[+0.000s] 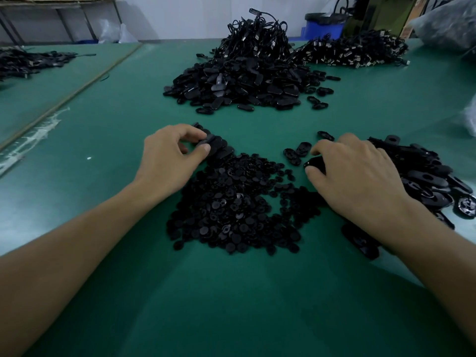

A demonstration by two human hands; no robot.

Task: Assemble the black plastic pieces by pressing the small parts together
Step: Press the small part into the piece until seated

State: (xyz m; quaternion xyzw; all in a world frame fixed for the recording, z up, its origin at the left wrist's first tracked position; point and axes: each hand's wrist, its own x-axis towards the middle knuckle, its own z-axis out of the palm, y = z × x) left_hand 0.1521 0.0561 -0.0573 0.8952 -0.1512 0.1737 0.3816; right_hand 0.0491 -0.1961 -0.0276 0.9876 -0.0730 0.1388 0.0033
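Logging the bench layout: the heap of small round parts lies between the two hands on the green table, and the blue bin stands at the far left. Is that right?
No. The head view shows the blue bin at the far right. The heap of small round parts does lie between the left hand and right hand on the green table.

Green tabletop [108,191] stretches wide. Close in, dead centre, a spread of small round pieces [231,210], all black. Touching its far left edge, a little cluster of oval pieces [222,149]. A few loose ovals [289,152] lie to the right, a glossy oval [315,163] just beside them. Far right, a low pile of oval shells [422,173]. Farther back, a tall heap [244,81] of ovals topped with cords; right of it, a cord heap [353,51]. One white speck [89,158], left.
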